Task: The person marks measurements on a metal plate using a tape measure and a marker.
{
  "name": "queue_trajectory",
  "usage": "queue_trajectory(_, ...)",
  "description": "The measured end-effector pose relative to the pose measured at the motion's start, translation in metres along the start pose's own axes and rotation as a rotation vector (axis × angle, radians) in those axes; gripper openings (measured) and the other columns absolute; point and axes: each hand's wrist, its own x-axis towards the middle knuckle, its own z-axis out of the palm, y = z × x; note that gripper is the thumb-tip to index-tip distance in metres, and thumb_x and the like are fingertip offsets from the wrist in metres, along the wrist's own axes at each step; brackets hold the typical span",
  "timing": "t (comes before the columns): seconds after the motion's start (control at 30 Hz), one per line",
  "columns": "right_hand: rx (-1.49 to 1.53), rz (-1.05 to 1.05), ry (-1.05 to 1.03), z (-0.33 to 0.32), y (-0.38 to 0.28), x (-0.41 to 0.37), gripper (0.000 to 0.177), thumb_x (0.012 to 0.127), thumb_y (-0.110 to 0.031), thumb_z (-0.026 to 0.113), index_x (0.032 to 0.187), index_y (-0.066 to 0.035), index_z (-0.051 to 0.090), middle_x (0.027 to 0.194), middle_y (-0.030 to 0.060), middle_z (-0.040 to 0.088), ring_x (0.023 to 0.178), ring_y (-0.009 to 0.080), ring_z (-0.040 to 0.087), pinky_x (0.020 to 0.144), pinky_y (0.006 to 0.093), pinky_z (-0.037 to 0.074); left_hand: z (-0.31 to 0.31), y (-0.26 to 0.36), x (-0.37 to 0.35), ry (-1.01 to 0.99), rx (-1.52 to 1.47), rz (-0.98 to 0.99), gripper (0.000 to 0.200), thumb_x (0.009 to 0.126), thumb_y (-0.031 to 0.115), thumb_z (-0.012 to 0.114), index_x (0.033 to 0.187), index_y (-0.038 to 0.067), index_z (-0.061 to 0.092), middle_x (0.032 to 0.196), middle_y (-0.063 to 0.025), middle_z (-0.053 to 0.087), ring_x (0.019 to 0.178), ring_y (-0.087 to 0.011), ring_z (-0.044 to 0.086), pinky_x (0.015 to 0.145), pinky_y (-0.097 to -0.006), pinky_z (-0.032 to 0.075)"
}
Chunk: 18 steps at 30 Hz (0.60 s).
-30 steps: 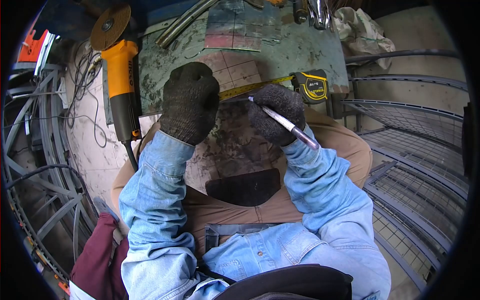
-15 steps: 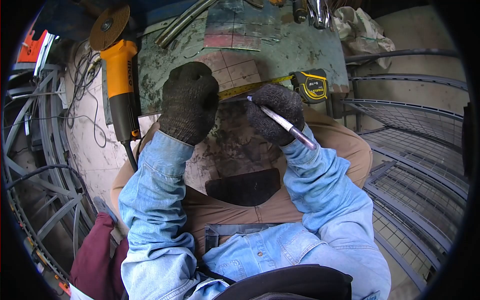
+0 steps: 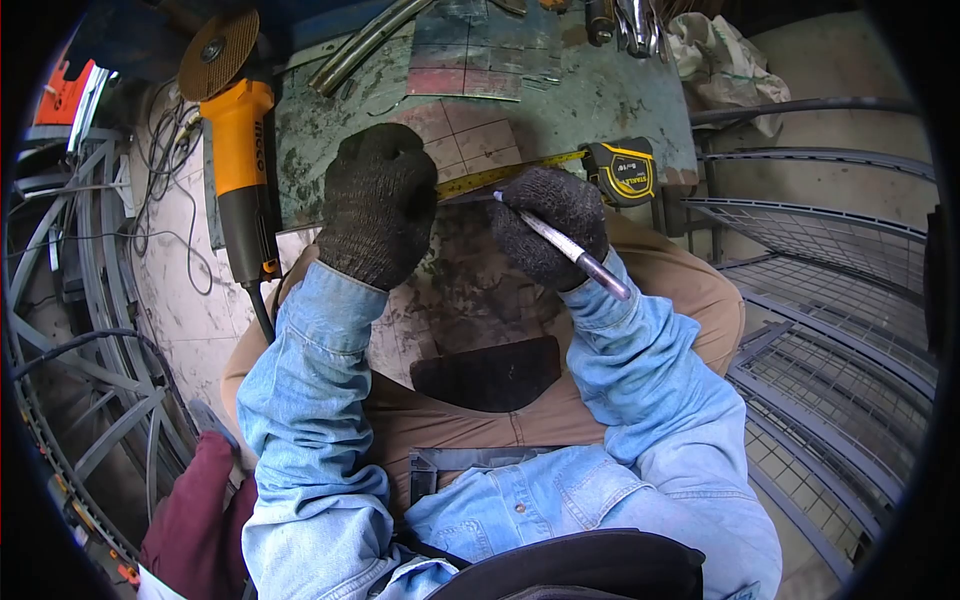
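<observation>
My left hand (image 3: 378, 205), in a dark knit glove, is closed at the near edge of the green-grey work surface (image 3: 300, 150), where the yellow tape blade (image 3: 480, 180) reaches its knuckles. Also gloved, my right hand (image 3: 548, 228) has a white and dark marker pen (image 3: 560, 241) held in it, slanting down to the right. The black and yellow tape measure case (image 3: 620, 172) lies just right of that hand, its blade stretched out between both hands. A thin metal strip shows along the blade's lower side.
An orange angle grinder (image 3: 239, 140) lies at the left, with its cord trailing down. Metal sheets (image 3: 484, 55) and a metal tube (image 3: 368, 45) lie at the back. Wire mesh frames (image 3: 830, 240) stand right. Someone's maroon-clad leg (image 3: 195, 510) is at lower left.
The maroon-clad leg at lower left has shifted slightly. My hands, the pen and the tape measure show almost no movement.
</observation>
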Motion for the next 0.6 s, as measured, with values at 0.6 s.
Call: queue_trajectory(0.6, 0.021, -0.020, 0.014, 0.003, 0.003, 0.001, 0.025, 0.074, -0.012, 0.078, 0.096, -0.004, 0.071, 0.081, 0.0150, 0.068, 0.072, 0.0363, 0.069, 0.064, 0.0440, 0.056, 0.001, -0.001, 0.000, 0.003, 0.000, 0.005, 0.015, 0.074, 0.004, 0.074, 0.087, 0.010, 0.069, 0.108, -0.0114, 0.065, 0.102, -0.0367, 0.063, 0.083, -0.0482, 0.053)
